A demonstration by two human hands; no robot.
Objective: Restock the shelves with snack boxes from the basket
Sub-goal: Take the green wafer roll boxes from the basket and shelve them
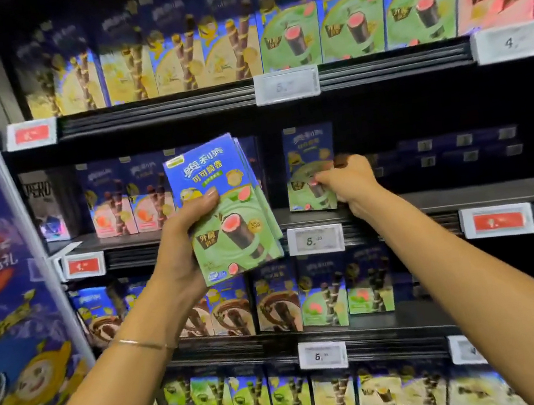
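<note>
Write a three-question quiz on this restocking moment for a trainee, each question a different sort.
1. True or false: the left hand holds only one green box.
2. The right hand grips an upright box standing on: A the top shelf, B the second shelf down, C the bottom shelf.
3. Fill in: the white price tag under that box starts with the digit ___.
Key: 1 false, it holds a stack of boxes; 2 B; 3 5.
</note>
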